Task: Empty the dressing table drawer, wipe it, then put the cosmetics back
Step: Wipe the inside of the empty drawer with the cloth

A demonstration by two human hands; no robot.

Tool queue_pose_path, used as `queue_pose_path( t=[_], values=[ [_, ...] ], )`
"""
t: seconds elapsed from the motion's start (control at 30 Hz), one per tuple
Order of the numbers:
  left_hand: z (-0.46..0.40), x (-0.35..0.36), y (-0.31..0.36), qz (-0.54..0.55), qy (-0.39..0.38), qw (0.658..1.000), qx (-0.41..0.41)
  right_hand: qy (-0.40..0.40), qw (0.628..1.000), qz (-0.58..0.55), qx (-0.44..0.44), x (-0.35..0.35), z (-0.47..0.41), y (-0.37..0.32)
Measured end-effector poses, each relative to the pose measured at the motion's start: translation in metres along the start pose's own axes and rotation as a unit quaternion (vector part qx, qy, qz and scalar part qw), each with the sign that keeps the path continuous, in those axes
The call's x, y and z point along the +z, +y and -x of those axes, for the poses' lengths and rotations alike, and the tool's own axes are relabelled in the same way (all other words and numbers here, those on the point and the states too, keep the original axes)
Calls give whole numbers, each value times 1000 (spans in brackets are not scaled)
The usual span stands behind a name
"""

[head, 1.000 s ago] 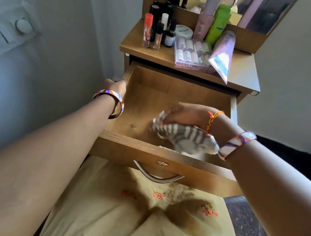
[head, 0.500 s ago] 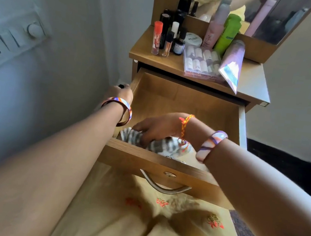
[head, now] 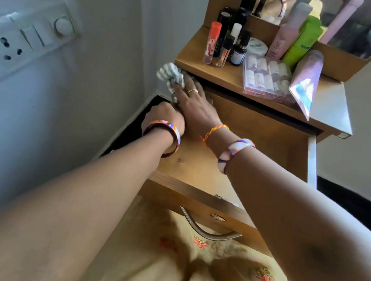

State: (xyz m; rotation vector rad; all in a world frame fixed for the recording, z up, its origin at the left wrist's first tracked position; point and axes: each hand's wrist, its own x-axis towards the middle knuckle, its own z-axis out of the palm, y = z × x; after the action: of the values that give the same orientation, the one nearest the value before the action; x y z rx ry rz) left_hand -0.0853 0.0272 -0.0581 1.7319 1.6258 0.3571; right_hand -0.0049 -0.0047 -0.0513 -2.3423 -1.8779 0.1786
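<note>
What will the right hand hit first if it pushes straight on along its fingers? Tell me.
The striped cloth, bunched at the right hand's fingertips. Just beyond it, probably the tabletop edge over the drawer, though depth is unclear.

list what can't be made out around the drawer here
Head view only:
Left hand fingers: hidden by its own knuckles and the right hand; grip unclear.
Drawer back-left corner: covered by both hands and the striped cloth.
Bottle labels: too small, blurred.
Mirror: cut by the top edge.

Left hand (head: 162, 117) fingertips (drawer (head: 185, 190) side) hidden
</note>
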Motion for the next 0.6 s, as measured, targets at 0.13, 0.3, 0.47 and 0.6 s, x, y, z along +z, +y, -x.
queue_pose_path(
  t=[0.13, 0.3, 0.47, 0.6],
  values=[
    [1, 4, 0, -40, 12, 998, 41, 6, 998, 29, 59, -4, -16, 13],
    [2, 7, 1, -59, 26, 996, 63, 82, 981, 140, 107, 10, -5, 14],
    [2, 9, -1, -20, 23, 997, 66, 38, 955, 216, 199, 6, 12, 25],
    [3, 8, 0, -12, 15, 998, 60, -226, 939, 76, 247, 9, 62, 69]
  ],
)
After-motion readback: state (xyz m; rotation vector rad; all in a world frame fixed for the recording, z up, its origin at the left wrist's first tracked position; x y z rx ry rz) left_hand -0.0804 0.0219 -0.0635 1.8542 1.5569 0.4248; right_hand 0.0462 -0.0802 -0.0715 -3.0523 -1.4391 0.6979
